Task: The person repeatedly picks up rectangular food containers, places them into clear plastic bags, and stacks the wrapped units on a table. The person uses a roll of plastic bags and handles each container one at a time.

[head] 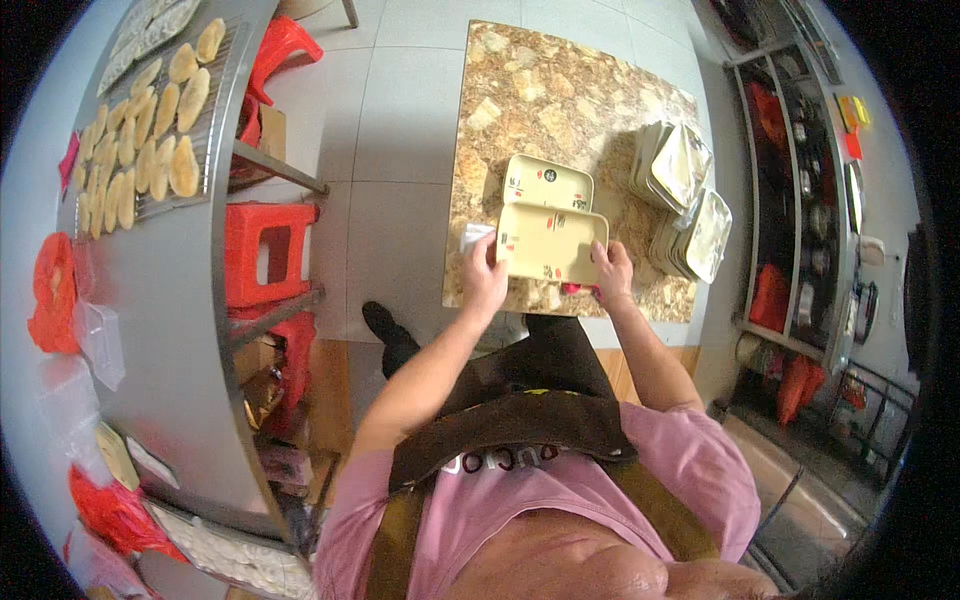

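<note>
Both my hands grip a shallow cream tray [551, 244] with dark and red printed marks, near the front edge of a stone-patterned table [517, 97]. My left hand [484, 279] has its left side, and my right hand [613, 271] its lower right corner. Just beyond it a similar printed tray [551, 184] lies on the table, its near edge covered by the held one. Beside my left hand is a folded white tissue or cloth [475, 235]. A small pink-red item [571, 288] shows partly under the held tray; its kind is unclear.
To the right stand stacks of cream trays [664, 165] and more trays [705, 236], some in clear plastic. On the left, a metal worktable [172, 300] bears a wire rack with flat golden pieces of food [169, 109]. Red plastic stools [244, 255] sit beneath it. Shelving [795, 187] lines the right.
</note>
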Action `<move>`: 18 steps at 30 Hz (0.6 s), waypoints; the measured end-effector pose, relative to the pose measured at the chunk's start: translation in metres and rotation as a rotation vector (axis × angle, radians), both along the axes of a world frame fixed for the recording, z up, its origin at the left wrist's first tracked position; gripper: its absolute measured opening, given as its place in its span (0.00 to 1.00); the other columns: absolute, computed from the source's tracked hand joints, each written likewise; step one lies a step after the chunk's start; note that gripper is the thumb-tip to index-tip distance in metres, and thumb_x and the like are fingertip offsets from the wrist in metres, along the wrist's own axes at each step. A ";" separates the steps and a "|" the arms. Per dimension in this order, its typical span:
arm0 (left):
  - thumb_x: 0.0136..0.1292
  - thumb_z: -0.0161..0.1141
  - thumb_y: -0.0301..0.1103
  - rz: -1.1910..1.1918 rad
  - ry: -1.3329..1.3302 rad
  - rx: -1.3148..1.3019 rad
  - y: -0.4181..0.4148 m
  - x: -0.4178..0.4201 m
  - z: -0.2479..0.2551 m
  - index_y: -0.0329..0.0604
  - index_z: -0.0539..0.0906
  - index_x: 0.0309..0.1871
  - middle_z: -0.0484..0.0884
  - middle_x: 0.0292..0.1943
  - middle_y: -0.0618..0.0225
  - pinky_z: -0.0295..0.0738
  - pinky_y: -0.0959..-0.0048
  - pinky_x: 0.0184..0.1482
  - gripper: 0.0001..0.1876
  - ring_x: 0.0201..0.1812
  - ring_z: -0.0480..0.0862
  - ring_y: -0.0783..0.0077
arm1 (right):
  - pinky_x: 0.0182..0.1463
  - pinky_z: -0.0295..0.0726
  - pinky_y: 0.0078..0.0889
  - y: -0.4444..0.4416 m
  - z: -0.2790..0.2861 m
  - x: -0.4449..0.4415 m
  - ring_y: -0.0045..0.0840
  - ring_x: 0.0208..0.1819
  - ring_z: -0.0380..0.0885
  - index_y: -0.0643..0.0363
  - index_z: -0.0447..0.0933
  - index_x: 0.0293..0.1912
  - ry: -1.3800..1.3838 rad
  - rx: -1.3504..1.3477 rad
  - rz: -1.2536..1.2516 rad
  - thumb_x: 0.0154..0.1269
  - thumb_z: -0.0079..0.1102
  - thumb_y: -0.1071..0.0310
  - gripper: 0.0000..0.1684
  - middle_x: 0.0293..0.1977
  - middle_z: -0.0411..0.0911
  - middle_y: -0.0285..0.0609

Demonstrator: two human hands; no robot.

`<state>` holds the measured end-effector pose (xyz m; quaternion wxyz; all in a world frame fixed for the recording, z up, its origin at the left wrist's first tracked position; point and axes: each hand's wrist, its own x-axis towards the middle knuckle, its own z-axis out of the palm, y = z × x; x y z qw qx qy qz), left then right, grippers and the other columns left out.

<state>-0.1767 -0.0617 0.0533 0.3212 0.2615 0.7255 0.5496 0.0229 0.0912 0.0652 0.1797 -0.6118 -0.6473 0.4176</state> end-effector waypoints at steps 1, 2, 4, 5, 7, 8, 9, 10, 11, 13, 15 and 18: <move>0.59 0.56 0.22 -0.007 0.234 -0.016 0.024 -0.009 -0.002 0.35 0.71 0.57 0.74 0.49 0.54 0.75 0.64 0.53 0.21 0.50 0.78 0.60 | 0.38 0.74 0.29 0.018 -0.007 -0.005 0.23 0.31 0.73 0.63 0.76 0.41 0.036 0.017 -0.008 0.65 0.61 0.58 0.16 0.29 0.77 0.40; 0.58 0.56 0.23 0.027 0.146 -0.061 0.047 -0.014 0.004 0.38 0.72 0.57 0.74 0.48 0.54 0.73 0.61 0.54 0.21 0.50 0.76 0.56 | 0.38 0.75 0.31 0.034 -0.015 -0.013 0.25 0.31 0.74 0.63 0.77 0.41 0.078 0.034 -0.020 0.64 0.62 0.57 0.17 0.30 0.79 0.43; 0.57 0.56 0.25 0.032 0.251 -0.031 0.081 -0.027 -0.034 0.40 0.72 0.57 0.74 0.47 0.55 0.69 0.59 0.57 0.22 0.52 0.73 0.55 | 0.38 0.74 0.27 0.062 -0.019 -0.035 0.21 0.30 0.73 0.64 0.78 0.40 -0.058 0.111 0.004 0.64 0.62 0.56 0.18 0.29 0.77 0.40; 0.57 0.56 0.25 0.014 0.240 -0.070 0.092 -0.032 -0.045 0.41 0.72 0.58 0.73 0.47 0.55 0.68 0.59 0.58 0.23 0.53 0.72 0.54 | 0.38 0.73 0.25 0.073 -0.026 -0.041 0.19 0.30 0.72 0.64 0.79 0.39 -0.127 0.153 0.011 0.64 0.61 0.56 0.18 0.28 0.77 0.38; 0.57 0.55 0.26 -0.002 0.304 -0.085 0.105 -0.035 -0.054 0.41 0.73 0.55 0.73 0.47 0.55 0.67 0.59 0.58 0.20 0.53 0.73 0.56 | 0.39 0.75 0.29 0.090 -0.053 -0.039 0.26 0.30 0.77 0.62 0.81 0.41 -0.192 0.334 0.062 0.63 0.61 0.53 0.20 0.28 0.79 0.44; 0.57 0.55 0.27 -0.011 0.338 -0.081 0.107 -0.035 -0.059 0.41 0.74 0.54 0.73 0.47 0.56 0.67 0.59 0.58 0.19 0.53 0.73 0.57 | 0.40 0.76 0.30 0.097 -0.066 -0.036 0.28 0.31 0.78 0.61 0.81 0.42 -0.272 0.447 0.097 0.63 0.60 0.53 0.20 0.28 0.80 0.45; 0.57 0.55 0.27 -0.021 0.368 -0.084 0.109 -0.035 -0.069 0.41 0.74 0.54 0.73 0.47 0.56 0.67 0.59 0.58 0.19 0.53 0.72 0.57 | 0.40 0.76 0.31 0.101 -0.080 -0.033 0.30 0.31 0.79 0.61 0.81 0.42 -0.358 0.552 0.129 0.63 0.60 0.52 0.20 0.29 0.80 0.47; 0.59 0.55 0.31 0.027 0.450 -0.031 0.110 -0.034 -0.077 0.41 0.75 0.53 0.76 0.46 0.54 0.71 0.60 0.55 0.17 0.51 0.76 0.56 | 0.40 0.77 0.34 0.098 -0.080 -0.036 0.33 0.33 0.81 0.58 0.81 0.45 -0.295 0.548 0.120 0.62 0.59 0.52 0.20 0.30 0.81 0.50; 0.59 0.56 0.32 -0.007 0.390 -0.028 0.110 -0.035 -0.084 0.41 0.75 0.53 0.77 0.46 0.54 0.72 0.60 0.54 0.18 0.50 0.77 0.56 | 0.41 0.77 0.36 0.095 -0.081 -0.040 0.37 0.34 0.80 0.57 0.81 0.45 -0.214 0.483 0.108 0.63 0.59 0.53 0.19 0.31 0.81 0.51; 0.60 0.56 0.33 -0.091 0.269 -0.018 0.108 -0.036 -0.080 0.40 0.75 0.55 0.80 0.45 0.52 0.74 0.60 0.51 0.19 0.47 0.80 0.54 | 0.44 0.77 0.40 0.088 -0.077 -0.037 0.44 0.37 0.80 0.55 0.80 0.45 -0.058 0.354 0.072 0.64 0.57 0.54 0.17 0.33 0.81 0.53; 0.60 0.56 0.35 -0.144 0.325 -0.055 0.102 -0.032 -0.079 0.38 0.75 0.54 0.82 0.45 0.50 0.75 0.62 0.50 0.19 0.47 0.82 0.53 | 0.44 0.77 0.38 0.091 -0.084 -0.022 0.42 0.38 0.81 0.53 0.80 0.49 -0.127 0.322 0.133 0.64 0.57 0.54 0.18 0.34 0.81 0.53; 0.62 0.57 0.35 -0.256 0.256 -0.119 0.087 -0.015 -0.057 0.36 0.73 0.57 0.80 0.49 0.50 0.76 0.60 0.52 0.21 0.49 0.81 0.54 | 0.46 0.77 0.38 0.079 -0.083 0.001 0.40 0.39 0.81 0.55 0.79 0.52 -0.026 0.243 0.143 0.64 0.57 0.53 0.22 0.34 0.81 0.54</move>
